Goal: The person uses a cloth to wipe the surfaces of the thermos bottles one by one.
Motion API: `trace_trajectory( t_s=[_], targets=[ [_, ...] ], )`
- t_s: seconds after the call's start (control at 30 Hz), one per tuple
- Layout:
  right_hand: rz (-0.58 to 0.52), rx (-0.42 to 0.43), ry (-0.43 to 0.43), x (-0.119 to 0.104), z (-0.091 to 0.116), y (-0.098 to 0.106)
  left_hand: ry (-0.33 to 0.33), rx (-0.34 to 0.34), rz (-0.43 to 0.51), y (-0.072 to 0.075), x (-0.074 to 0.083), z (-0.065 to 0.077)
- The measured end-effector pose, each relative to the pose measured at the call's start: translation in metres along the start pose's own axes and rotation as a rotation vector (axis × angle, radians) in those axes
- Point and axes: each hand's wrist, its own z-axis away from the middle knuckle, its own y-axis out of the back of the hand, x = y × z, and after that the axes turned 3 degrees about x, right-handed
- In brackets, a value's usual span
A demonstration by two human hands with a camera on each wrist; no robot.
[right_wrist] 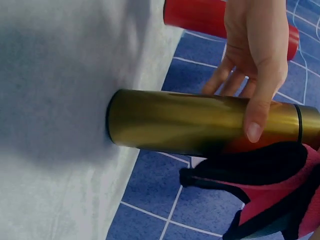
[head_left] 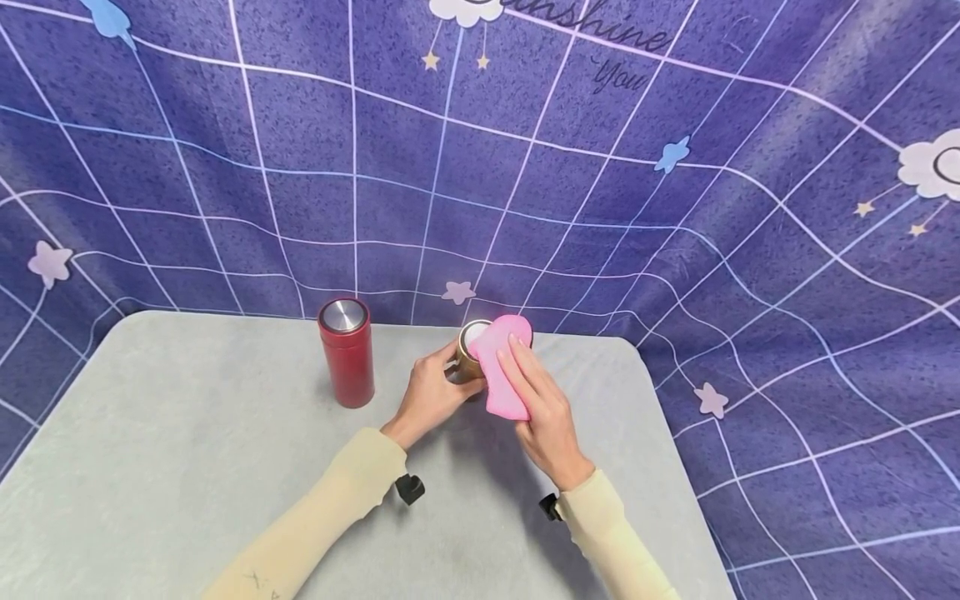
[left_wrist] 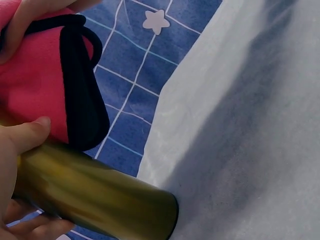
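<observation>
My left hand (head_left: pixel 431 396) grips a gold thermos bottle (right_wrist: pixel 180 122) around its upper body, thumb on the near side. The bottle stands upright on the table, its lid half covered in the head view. My right hand (head_left: pixel 551 425) holds a pink cloth (head_left: pixel 501 402) with black edging, its fingers laid over the cloth against the right side of the bottle's top. In the left wrist view the cloth's black edge (left_wrist: pixel 84 95) hangs beside the bottle. A red thermos bottle (head_left: pixel 351 371) with a silver-topped lid stands upright to the left, untouched.
A light grey cloth covers the table (head_left: pixel 187 442). Behind it and to the right hangs a purple-blue curtain (head_left: pixel 300 208) with grid lines, stars and clouds. Small black wrist mounts (head_left: pixel 409 488) sit below both sleeves.
</observation>
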Motion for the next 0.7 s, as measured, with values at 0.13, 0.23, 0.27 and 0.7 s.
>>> trace_trajectory(
  t_s=[0.13, 0.23, 0.27, 0.7],
  targets=[
    [0.013, 0.009, 0.047, -0.002, 0.001, -0.001, -0.023, 0.016, -0.031, 0.001, -0.001, -0.001],
    [0.041, -0.003, 0.096, -0.003, 0.0, -0.002, -0.028, 0.02, -0.005, 0.002, -0.002, -0.001],
    [0.056, -0.01, 0.116, -0.003, 0.0, -0.002, -0.026, 0.02, 0.001, 0.003, -0.003, -0.001],
    [0.136, -0.063, 0.305, -0.01, -0.014, -0.004, -0.132, 0.041, -0.087, 0.007, -0.008, -0.002]
  ],
)
